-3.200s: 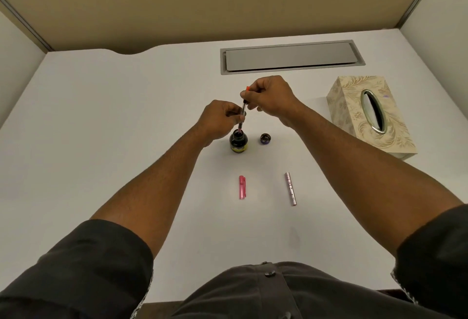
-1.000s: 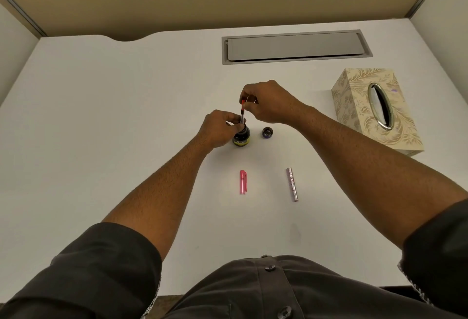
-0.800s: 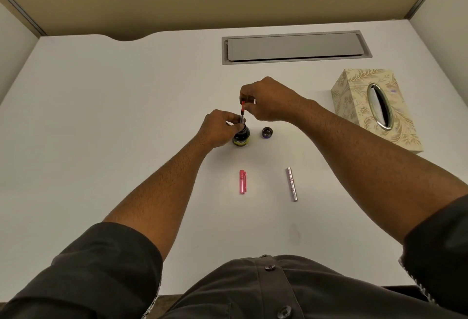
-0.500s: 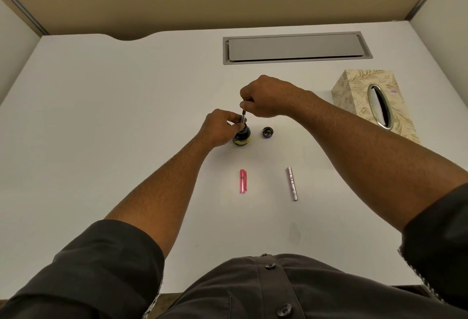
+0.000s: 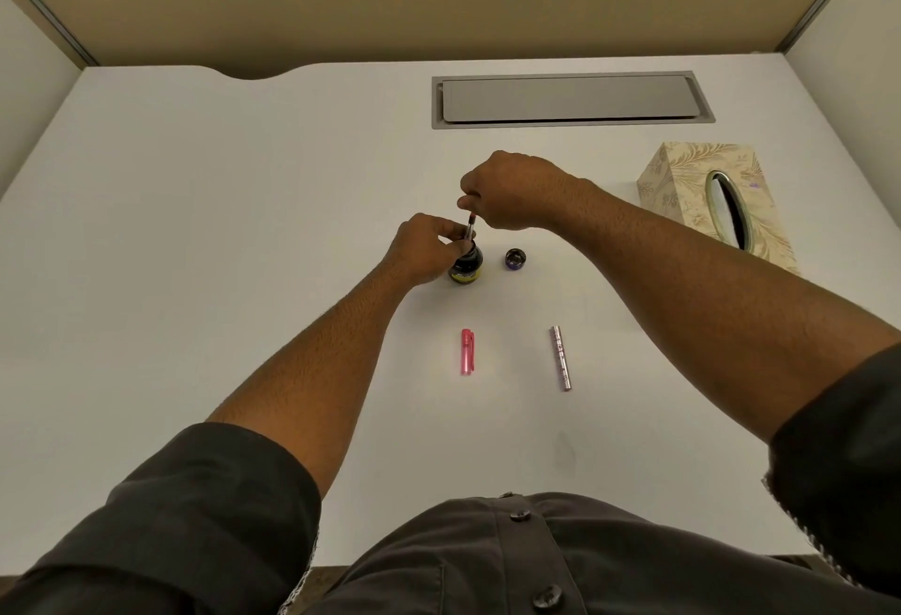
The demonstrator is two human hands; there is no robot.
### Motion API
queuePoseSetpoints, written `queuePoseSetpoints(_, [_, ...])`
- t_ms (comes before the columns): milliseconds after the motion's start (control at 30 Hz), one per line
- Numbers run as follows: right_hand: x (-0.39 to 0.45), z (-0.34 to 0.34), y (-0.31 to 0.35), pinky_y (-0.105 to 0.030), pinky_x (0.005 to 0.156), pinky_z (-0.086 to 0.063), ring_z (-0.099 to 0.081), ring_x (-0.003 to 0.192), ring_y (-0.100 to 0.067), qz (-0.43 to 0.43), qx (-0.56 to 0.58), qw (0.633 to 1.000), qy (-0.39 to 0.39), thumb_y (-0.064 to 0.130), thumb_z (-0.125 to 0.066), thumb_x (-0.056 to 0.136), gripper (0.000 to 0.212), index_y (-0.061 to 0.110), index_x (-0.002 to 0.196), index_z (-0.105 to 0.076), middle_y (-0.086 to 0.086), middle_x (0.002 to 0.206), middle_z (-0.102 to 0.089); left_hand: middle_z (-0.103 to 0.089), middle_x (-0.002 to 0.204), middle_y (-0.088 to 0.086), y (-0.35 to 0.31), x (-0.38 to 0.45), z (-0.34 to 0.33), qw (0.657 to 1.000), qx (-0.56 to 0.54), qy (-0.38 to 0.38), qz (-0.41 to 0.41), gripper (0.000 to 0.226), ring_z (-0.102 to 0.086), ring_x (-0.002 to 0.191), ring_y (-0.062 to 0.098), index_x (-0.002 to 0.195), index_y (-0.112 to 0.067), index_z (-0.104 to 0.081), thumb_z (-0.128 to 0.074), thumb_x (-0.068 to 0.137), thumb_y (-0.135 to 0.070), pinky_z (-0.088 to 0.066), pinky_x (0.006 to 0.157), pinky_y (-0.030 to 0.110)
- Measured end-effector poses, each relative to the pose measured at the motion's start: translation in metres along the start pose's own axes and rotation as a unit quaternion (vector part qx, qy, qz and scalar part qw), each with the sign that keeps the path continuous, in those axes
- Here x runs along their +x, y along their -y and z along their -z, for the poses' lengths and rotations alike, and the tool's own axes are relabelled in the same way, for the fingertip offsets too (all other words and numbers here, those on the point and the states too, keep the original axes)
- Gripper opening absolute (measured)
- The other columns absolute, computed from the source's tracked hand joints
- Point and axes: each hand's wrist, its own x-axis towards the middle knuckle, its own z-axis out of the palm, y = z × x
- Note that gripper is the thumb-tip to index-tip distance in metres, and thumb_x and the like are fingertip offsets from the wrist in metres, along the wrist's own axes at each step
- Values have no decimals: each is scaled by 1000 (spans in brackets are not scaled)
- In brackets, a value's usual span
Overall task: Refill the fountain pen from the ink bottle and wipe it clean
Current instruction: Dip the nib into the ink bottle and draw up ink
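Head view looking down on white desk [image 5: 195, 224] inside tan-walled cubicle, grey cable hatch [image 5: 570, 100] lying beyond hands. Left hand [image 5: 424, 248] curling round ink bottle [image 5: 465, 265], steadying it. Right hand [image 5: 512, 192] pinching top of pen section [image 5: 471, 226], standing upright in bottle mouth; nib hidden. Bottle cap [image 5: 515, 258] sitting just right of bottle. Pink pen cap [image 5: 467, 352] and silvery barrel [image 5: 560, 358] lying nearer body. Tissue box [image 5: 682, 190] sitting far right, partly blocked by right forearm.
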Motion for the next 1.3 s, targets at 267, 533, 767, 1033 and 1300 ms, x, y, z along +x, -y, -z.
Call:
queuePoseSetpoints(267, [-2, 7, -3, -33, 66, -40, -53, 81, -19, 0, 6, 1000, 4, 47, -47, 97, 30, 18, 93, -53, -2, 90, -55, -71, 111, 0, 1, 0, 0, 1000, 1, -2, -5, 23, -60, 85, 12, 108, -21, -73, -67, 86, -26, -42, 68, 20])
queuePoseSetpoints(533, [2, 5, 0, -32, 65, -41, -54, 81, -17, 5, -1, 1000, -2, 36, -50, 98, 21, 20, 87, -55, 1, 87, -54, -71, 112, 2, 1, 0, -1, 1000, -2, -4, -2, 23, -60, 87, 14, 108, -20, -73, -68, 86, -25, -44, 73, 24])
queuePoseSetpoints(767, [3, 9, 0, -33, 64, -40, -52, 77, -18, 6, -13, 1000, 5, 55, -46, 95, 41, 15, 86, -52, 2, 75, -50, -72, 107, -1, 0, -2, 1, 1000, -3, -8, -10, 21, -61, 89, 13, 106, -21, -74, -67, 86, -24, -43, 76, 23])
queuePoseSetpoints(1033, [1, 7, 0, -31, 63, -41, -53, 80, -18, 23, -1, 1000, -8, 31, -53, 97, 16, 16, 101, -58, 0, 91, -53, -72, 107, -1, -1, -3, 0, 1000, 3, -8, -11, 21, -61, 91, 14, 106, -21, -74, -67, 86, -23, -43, 76, 23])
queuePoseSetpoints(1300, [3, 4, 3, -34, 69, -43, -52, 83, -19, -7, -27, 1000, 11, 46, -36, 102, 42, 12, 107, -61, -2, 90, -52, -73, 106, -1, -1, -4, -2, 1000, -3, -7, -11, 20, -61, 88, 14, 105, -21, -74, -67, 86, -23, -45, 77, 23])
